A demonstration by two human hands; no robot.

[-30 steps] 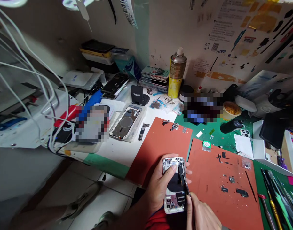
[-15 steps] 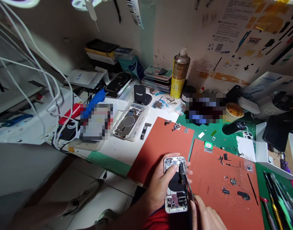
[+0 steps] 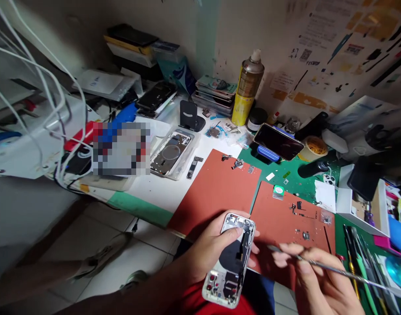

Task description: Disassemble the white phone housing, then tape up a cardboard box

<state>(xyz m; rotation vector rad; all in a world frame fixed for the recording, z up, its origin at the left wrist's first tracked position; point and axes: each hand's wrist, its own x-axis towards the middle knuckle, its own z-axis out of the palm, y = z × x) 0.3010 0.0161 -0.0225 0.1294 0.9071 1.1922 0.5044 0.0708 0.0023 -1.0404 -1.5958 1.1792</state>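
My left hand (image 3: 205,247) is closed around a white-framed, opened phone housing (image 3: 230,258), thumb pressed on its inner face near the top end. Inside it show a dark round pad, black strips and, at the lower end, the camera holes. To the right, my right hand (image 3: 321,280) pinches a slim metal pry tool (image 3: 333,269), its flat tip pointing left, apart from the housing. Beneath and beyond the hands lie two reddish-brown mats (image 3: 207,192). Small phone parts (image 3: 305,236) are scattered on the right one.
A phone (image 3: 279,142) leans on a blue stand at the back, right of a yellow spray can (image 3: 248,87). Another phone back (image 3: 170,153) and a logic board (image 3: 194,167) lie left. Several hand tools (image 3: 361,267) line the right edge; white cables (image 3: 61,100) hang at left.
My right hand has drawn the pry tool away from the housing's right edge, moving right and upward. The housing has tilted in my left hand, its lower end swinging left. The view has shifted.
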